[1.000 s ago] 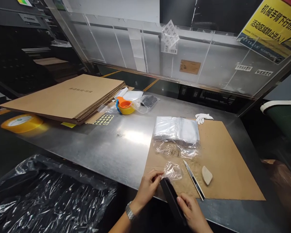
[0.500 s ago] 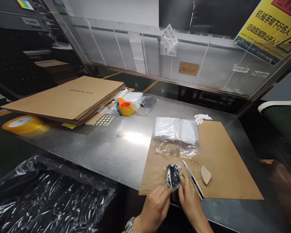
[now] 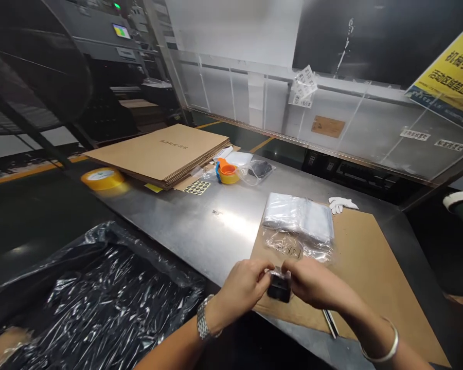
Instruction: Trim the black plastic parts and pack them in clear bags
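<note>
A small black block-shaped piece (image 3: 279, 291), partly wrapped in a thin clear plastic bag (image 3: 279, 272), sits between my hands over the cardboard sheet's near edge. My left hand (image 3: 247, 282), with a metal watch on its wrist, is closed with thumb and index finger pinched at the bag's left side. On the opposite side, my right hand (image 3: 306, 280) is closed too, its bent fingers gripping the bag's upper right edge. Part of a utility knife (image 3: 331, 324) shows below my right forearm. Just beyond my hands lies a stack of clear plastic bags (image 3: 299, 218).
The brown cardboard sheet (image 3: 374, 272) covers the metal table's (image 3: 200, 236) right part. A white glove (image 3: 342, 204), a tape dispenser (image 3: 228, 172), a sticker sheet (image 3: 197, 187), flat cartons (image 3: 158, 151) and a tape roll (image 3: 102, 177) lie farther off. Black items under plastic film (image 3: 119, 293) fill the lower left.
My hands have moved from the bag's near end to its upper edge, and the black piece's near end now faces me. The view has swung left. My right arm now covers the pale wedge-shaped piece.
</note>
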Demonstrator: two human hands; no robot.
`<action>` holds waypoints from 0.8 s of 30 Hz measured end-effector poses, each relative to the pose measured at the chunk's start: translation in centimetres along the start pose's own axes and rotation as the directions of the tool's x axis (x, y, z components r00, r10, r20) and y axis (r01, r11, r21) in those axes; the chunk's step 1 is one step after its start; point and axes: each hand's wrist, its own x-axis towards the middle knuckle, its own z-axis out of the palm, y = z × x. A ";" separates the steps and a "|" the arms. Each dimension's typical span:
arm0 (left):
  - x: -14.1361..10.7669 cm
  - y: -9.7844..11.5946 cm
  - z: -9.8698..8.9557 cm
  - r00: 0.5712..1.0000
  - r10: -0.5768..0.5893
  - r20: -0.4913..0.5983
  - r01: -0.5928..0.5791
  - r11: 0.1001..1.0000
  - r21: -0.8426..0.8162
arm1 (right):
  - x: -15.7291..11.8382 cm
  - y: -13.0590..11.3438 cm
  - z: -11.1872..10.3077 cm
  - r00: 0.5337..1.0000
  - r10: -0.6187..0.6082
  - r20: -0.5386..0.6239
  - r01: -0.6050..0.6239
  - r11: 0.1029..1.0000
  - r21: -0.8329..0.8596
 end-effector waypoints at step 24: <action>-13.5 -11.7 -2.9 0.450 -0.882 0.138 -0.138 -0.221 -0.966 | 6.0 -13.9 17.6 0.951 -0.233 -0.205 0.304 0.829 0.469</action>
